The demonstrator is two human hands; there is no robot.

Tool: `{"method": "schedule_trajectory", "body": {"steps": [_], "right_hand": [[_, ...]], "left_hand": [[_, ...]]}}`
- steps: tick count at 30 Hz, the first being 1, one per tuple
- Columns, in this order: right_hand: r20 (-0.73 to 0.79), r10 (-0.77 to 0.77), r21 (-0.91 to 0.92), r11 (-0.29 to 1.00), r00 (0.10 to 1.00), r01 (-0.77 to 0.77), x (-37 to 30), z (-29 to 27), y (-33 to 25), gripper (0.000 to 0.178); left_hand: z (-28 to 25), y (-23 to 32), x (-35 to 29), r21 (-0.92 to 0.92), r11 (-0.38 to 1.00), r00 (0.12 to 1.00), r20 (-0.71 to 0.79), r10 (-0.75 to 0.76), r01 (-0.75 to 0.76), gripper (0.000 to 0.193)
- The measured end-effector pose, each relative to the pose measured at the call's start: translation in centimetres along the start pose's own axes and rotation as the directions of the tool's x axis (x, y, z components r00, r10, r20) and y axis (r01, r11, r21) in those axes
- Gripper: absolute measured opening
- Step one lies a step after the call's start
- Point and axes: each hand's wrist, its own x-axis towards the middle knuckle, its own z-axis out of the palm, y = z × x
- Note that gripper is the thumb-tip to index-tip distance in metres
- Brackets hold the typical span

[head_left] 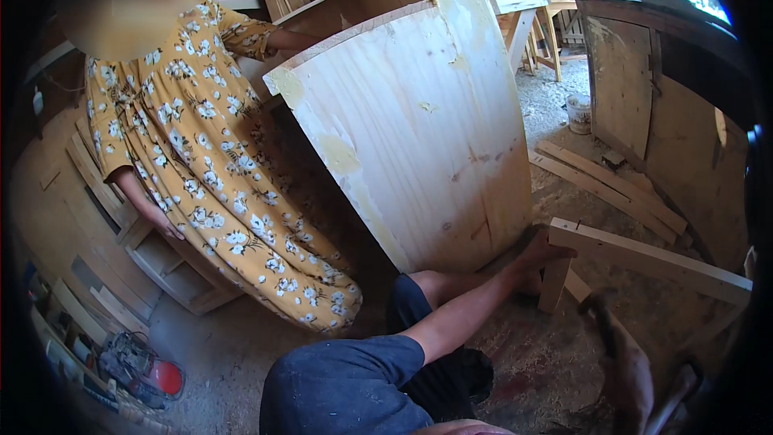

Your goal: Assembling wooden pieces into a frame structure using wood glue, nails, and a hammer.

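Observation:
My left hand (546,251) is closed around the corner of a light wooden frame (656,259), where a long rail meets a short post. Low at the right, my right hand (630,374) is wrapped round a dark-headed hammer (598,310), its head close below the frame; motion or shadow softens its outline. Just beyond my left hand a large plywood cabinet (419,137) leans at a tilt, its pale side panel patched with yellowish filler.
A person in a yellow floral dress (217,185) stands at the left, one arm reaching behind the cabinet. Loose planks (608,189) and a white bucket (578,113) lie to the right. A red and grey machine (161,374) sits at lower left; sawdust covers the floor.

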Motion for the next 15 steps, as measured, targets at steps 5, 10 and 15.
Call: {"method": "schedule_trajectory", "body": {"steps": [5, 10, 15], "right_hand": [[-0.466, -0.128, 0.211, 0.945, 0.875, 0.251, 3.1, -4.5, -4.7, 0.052], [-0.569, -0.103, 0.041, 0.987, 0.816, 0.153, 7.0, -5.8, -6.3, 0.056], [-0.563, -0.321, -0.264, 0.943, 0.761, 0.202, 9.4, -4.0, -4.8, 0.054]], "left_hand": [[-1.0, -3.8, 0.9, 0.010, 0.984, 0.976, -0.131, -0.175, 0.178, 0.049], [-0.7, -3.0, 0.4, 0.029, 0.982, 0.975, -0.124, -0.182, 0.187, 0.043], [-1.0, -3.6, 1.1, -0.042, 0.993, 0.988, -0.098, -0.118, 0.114, 0.044]]}}
